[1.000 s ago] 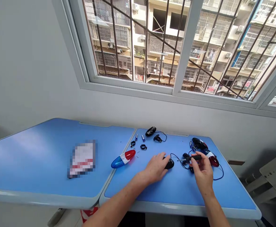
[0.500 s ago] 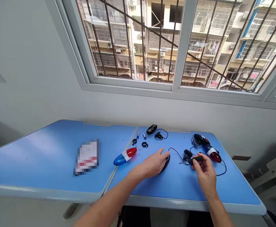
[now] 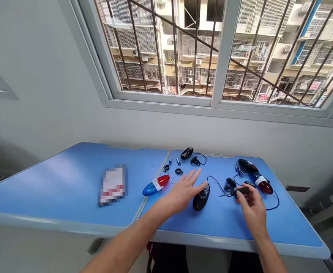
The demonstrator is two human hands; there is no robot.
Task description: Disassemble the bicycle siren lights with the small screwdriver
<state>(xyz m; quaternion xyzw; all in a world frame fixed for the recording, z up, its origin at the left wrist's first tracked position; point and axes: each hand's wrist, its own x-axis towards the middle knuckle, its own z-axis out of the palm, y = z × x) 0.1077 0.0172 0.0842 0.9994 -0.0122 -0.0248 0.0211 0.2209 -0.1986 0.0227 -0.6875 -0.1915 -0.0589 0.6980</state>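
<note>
My left hand [image 3: 183, 192] is spread open, just left of a black oval device [image 3: 201, 198] lying on the blue table [image 3: 223, 223]. A thin cable runs from that device to a small black part [image 3: 230, 184]. My right hand [image 3: 253, 208] grips a screwdriver [image 3: 242, 191] by its black handle, its metal shaft pointing left beside the small part. Left of my left hand lies a red and blue light cover [image 3: 156, 185] with a white middle.
Behind are a second black oval device [image 3: 187, 153], a wired black part [image 3: 195, 161], batteries [image 3: 178, 161] and black rings [image 3: 179, 171]. A red and blue light [image 3: 263, 184] lies at the right. A blurred white packet [image 3: 112, 185] rests on the left.
My left hand has come off the black oval device and moved slightly left, uncovering it. My right hand still has the screwdriver. The camera view has shifted a little.
</note>
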